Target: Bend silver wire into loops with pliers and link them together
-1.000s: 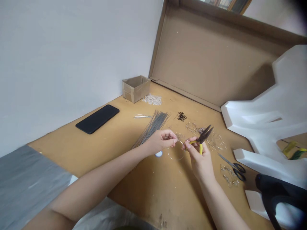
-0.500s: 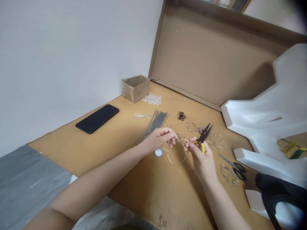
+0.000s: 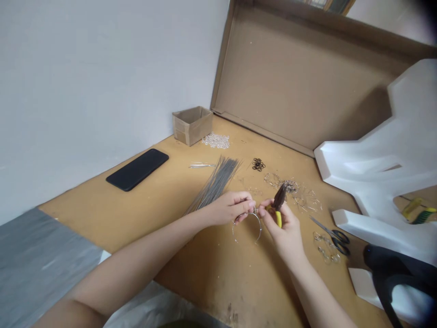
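My left hand is closed, pinching a thin silver wire ring with small bumps along it. The ring hangs below the fingertips over the table. Close beside it, my right hand wraps round the yellow handles of a pair of pliers, whose dark jaws point up and look closed. The thumb and forefinger of that hand meet at the ring's upper right; whether they also pinch the wire is hard to make out. Behind the left hand lies a bundle of straight grey wires.
A small cardboard box stands by clear beads. Black rings and bent wire pieces lie beyond my hands. Scissors sit at right near white foam. A black phone lies left.
Both hands have come closer together and slightly lower, bringing the wire ring down and left. The pliers have turned more upright, and their jaws have closed. A round white-and-blue object is now hidden.
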### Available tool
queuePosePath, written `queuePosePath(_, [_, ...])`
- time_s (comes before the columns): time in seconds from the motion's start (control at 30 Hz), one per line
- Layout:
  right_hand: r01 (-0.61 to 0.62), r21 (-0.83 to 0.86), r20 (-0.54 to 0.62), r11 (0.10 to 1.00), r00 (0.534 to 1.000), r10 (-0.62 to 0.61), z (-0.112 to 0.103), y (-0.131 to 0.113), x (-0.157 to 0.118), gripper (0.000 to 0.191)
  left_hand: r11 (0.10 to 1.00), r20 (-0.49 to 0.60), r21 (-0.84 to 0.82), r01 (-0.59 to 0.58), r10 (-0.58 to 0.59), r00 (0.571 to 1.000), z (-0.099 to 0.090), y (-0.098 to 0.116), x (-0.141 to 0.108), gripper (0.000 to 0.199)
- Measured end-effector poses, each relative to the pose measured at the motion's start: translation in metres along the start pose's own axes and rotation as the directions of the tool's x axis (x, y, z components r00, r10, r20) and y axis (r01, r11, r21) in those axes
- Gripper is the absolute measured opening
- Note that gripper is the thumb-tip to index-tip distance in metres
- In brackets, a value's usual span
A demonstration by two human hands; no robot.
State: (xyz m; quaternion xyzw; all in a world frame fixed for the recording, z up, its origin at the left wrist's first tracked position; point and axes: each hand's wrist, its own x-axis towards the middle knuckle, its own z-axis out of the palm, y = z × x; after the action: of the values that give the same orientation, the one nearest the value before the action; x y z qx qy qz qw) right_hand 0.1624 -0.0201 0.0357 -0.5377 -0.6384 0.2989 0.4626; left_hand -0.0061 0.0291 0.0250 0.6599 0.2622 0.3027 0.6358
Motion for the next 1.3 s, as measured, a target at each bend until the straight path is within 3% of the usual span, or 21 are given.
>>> queuePosePath(0.2, [0.084, -0.155, -0.039, 0.984, 0.995, -0.091, -0.002, -0.006, -0.003, 0.005, 0.996, 0.041, -0.09, 0.016, -0.012, 0.999, 0.0, 0.002, 0.0, 0.015])
queuePosePath(0.43, [0.043, -0.118, -0.164, 0.992, 0.985, -0.062, -0.005, -0.002, -0.004, 0.007, 0.976, 0.055, -0.217, 0.034, -0.022, 0.998, -0.002, 0.001, 0.002, 0.015])
queuePosePath(0.6, [0.065, -0.086, -0.142, 0.994, 0.987, -0.077, -0.006, 0.003, -0.003, 0.006, 0.987, 0.016, -0.16, 0.029, -0.027, 1.0, -0.004, 0.002, 0.001, 0.018])
queuePosePath(0.87, [0.012, 0.004, -0.013, 1.0, 1.0, -0.012, -0.006, 0.001, 0.0, 0.008, 0.973, 0.09, -0.227, 0.028, -0.008, 0.996, -0.005, -0.006, 0.003, 0.019])
queuePosePath(1.13, [0.023, 0.002, -0.044, 1.0, 0.999, -0.023, -0.006, -0.005, -0.002, 0.007, 0.947, 0.144, -0.316, 0.055, -0.01, 0.99, -0.004, -0.017, 0.007, 0.019])
queuePosePath(1.3, [0.063, -0.019, -0.039, 0.998, 0.997, -0.063, -0.007, -0.004, -0.001, 0.006, 0.968, 0.093, -0.242, 0.07, -0.049, 0.994, -0.003, -0.009, 0.005, 0.017])
